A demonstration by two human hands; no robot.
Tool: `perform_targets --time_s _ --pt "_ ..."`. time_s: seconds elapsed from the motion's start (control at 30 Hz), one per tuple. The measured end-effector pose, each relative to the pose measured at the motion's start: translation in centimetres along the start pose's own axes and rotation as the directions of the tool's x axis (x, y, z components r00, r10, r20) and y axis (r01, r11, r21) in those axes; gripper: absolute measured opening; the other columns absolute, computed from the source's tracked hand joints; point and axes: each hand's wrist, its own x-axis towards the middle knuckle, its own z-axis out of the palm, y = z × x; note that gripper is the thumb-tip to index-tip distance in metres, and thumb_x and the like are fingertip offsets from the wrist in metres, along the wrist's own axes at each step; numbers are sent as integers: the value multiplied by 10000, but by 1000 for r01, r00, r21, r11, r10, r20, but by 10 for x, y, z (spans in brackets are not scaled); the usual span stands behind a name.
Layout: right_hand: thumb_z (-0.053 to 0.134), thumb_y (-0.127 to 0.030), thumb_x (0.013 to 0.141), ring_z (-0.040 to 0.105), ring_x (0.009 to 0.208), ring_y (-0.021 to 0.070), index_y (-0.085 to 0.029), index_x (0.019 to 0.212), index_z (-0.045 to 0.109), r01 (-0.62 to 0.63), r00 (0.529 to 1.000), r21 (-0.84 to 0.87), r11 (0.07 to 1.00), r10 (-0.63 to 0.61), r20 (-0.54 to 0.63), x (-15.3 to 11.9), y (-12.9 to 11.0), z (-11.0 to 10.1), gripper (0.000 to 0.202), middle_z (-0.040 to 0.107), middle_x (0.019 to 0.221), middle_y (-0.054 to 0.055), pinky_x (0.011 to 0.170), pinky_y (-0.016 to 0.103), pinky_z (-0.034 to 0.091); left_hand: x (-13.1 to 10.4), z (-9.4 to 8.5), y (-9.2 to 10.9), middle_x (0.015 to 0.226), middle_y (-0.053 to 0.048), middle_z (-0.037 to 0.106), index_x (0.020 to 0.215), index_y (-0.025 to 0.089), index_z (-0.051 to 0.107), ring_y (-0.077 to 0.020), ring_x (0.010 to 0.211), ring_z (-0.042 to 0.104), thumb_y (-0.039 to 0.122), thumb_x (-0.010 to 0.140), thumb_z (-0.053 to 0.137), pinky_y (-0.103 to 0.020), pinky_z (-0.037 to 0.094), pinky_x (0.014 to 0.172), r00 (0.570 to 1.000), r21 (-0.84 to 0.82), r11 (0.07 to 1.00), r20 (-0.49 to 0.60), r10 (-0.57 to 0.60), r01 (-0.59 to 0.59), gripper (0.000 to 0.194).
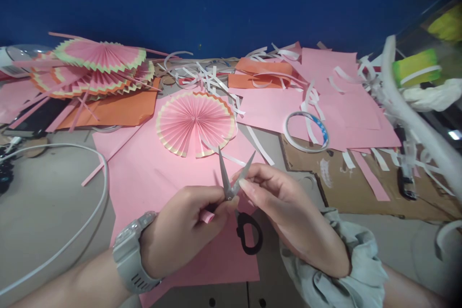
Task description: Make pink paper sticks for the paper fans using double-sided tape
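A pair of scissors with a black handle stands with its blades spread, tips pointing away from me. My left hand is closed, thumb and forefinger pinching the scissors near the pivot. A small rolled piece of pink paper sticks out of that same fist. With thumb and fingers, my right hand pinches the right-hand blade; whether anything thin lies between those fingers, I cannot tell. Just beyond the hands, a round pleated pink paper fan with cream and orange edging lies on a large pink sheet.
More pleated fans are piled at the back left over orange paper. On the right are a tape roll, pink sheets, cardboard and a utility knife. A white cable curves at left; a blue panel stands behind.
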Motion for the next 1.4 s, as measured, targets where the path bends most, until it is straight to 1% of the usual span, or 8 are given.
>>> perform_targets --time_s 0.3,0.47,0.6,0.8,1.0,1.1,1.23,1.4 --pt "540 -304 858 421 594 50 -186 744 521 59 998 -174 983 -59 3 -3 5 -5 165 472 655 -50 542 163 351 2 0 1 606 56 234 650 188 336 -95 562 224 324 922 366 -219 233 499 1000 16 1000 23 10 -10 306" --pt "501 -217 868 455 636 60 -192 773 548 72 996 -143 987 -65 57 -2 -1 -3 109 488 682 -39 584 163 388 1 0 2 599 58 216 640 186 339 -91 553 214 294 914 385 -212 232 493 1000 -16 1000 -2 1 -1 298" --pt "499 -214 878 455 650 55 -203 794 552 95 993 -140 986 -84 78 -3 0 -4 100 516 710 -41 583 152 378 1 0 2 604 56 211 645 186 347 -93 554 209 303 917 377 -216 226 488 1000 -24 1000 3 -1 1 297" --pt "511 -298 883 407 620 59 -205 784 524 73 997 -184 980 -69 29 -5 5 -5 137 472 693 -47 548 175 333 2 0 3 604 56 232 642 184 352 -95 562 221 318 915 376 -226 224 493 1000 21 1000 13 -17 17 305" --pt "488 -252 888 464 680 83 -204 803 536 103 993 -216 971 -87 81 -5 0 -5 109 532 763 -19 586 200 361 1 0 2 601 55 229 637 185 324 -91 555 225 296 919 367 -216 237 496 1000 3 1000 -2 -3 3 306" --pt "484 -261 891 467 686 86 -209 821 547 90 994 -225 970 -75 74 -5 -1 -6 108 535 772 -17 590 201 366 1 1 2 609 51 233 641 185 329 -92 559 230 326 926 350 -219 241 501 1000 -5 1000 0 -7 7 319" --pt "495 -264 886 466 660 86 -207 832 558 90 995 -188 978 -79 69 -5 1 -5 101 530 744 -21 597 199 382 1 1 1 604 48 244 643 183 342 -94 555 232 356 926 342 -230 229 492 1000 16 1000 -1 -16 16 332" --pt "497 -265 889 469 649 73 -211 820 550 91 996 -158 983 -88 28 -6 3 -1 103 533 723 -32 597 185 379 2 1 1 605 49 240 633 182 331 -93 559 232 341 924 355 -224 231 495 1000 29 1000 6 -11 11 332"
